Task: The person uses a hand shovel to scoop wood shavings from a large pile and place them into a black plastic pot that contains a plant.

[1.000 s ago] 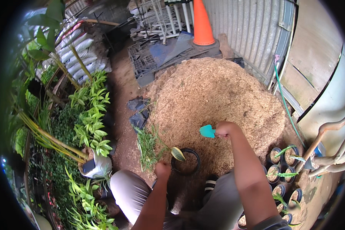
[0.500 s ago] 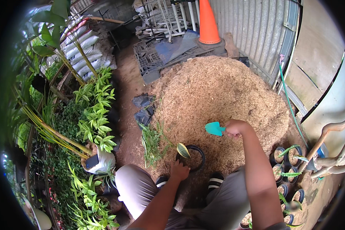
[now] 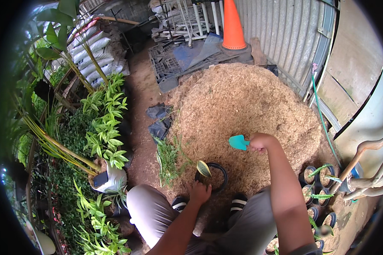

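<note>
My right hand (image 3: 260, 143) grips a turquoise hand trowel (image 3: 239, 142) by its handle, with the blade pointing left, over a large mound of light brown wood shavings (image 3: 247, 102). Between my feet and the mound stands a round black plant pot (image 3: 224, 178). A snake plant leaf (image 3: 204, 168), dark green with yellow edges, rises at the pot's left side. My left hand (image 3: 199, 192) is closed at the near left rim of the pot, just below the leaf; its fingertips are partly hidden. What lies inside the pot is hard to make out.
Left of the pot are a fern (image 3: 167, 163) and black plastic scraps (image 3: 159, 123). Small potted ferns (image 3: 322, 196) line the right side near bare branches (image 3: 366, 182). An orange cone (image 3: 233, 29) stands behind the mound. Leafy plants (image 3: 108, 123) and a phone (image 3: 101, 179) on a white planter are leftward.
The view has shifted slightly. My left hand has moved a little at the pot's rim, while the trowel stays nearly in place over the mound.
</note>
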Demonstrator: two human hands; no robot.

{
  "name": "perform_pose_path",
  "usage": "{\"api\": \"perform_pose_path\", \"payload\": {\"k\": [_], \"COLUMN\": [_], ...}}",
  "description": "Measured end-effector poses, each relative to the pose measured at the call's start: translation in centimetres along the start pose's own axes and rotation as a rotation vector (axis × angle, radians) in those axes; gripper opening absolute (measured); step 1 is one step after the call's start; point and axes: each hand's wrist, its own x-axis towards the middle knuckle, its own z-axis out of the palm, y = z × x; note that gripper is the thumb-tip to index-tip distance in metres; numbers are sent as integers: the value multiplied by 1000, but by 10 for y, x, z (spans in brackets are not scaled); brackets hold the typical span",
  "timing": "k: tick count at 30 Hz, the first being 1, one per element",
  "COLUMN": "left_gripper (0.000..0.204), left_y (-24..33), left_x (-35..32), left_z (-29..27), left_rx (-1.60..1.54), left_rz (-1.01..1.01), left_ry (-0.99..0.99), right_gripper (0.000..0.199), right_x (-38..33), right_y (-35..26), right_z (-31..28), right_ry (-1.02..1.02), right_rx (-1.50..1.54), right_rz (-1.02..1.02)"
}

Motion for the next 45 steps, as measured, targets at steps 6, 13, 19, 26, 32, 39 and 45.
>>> {"api": "perform_pose_path", "payload": {"k": [6, 13, 19, 26, 32, 39, 45], "left_gripper": [37, 47, 24, 20, 37, 33, 40], "left_y": [-10, -35, -70, -48, -64, -45, -43], "left_x": [8, 29, 97, 114, 105, 97, 82], "left_z": [-18, -9, -74, -306, -283, -286, -312], "left_rx": [-141, -490, -1045, -583, -555, -387, -216], "left_rz": [-228, -540, -377, 159, 283, 244, 205], "left_ry": [379, 421, 933, 760, 615, 463, 167], "right_gripper": [20, 19, 21, 23, 44, 52, 38], "right_x": [14, 6, 9, -18, 14, 59, 88], "right_y": [23, 13, -1, -10, -3, -8, -28], "right_z": [5, 4, 9, -9, -9, 39, 82], "right_ry": [-15, -5, -43, 133, 232, 160, 165], "right_rx": [156, 71, -30, 120, 436, -256, -78], "right_rz": [26, 12, -33, -193, -331, 35, 105]}}
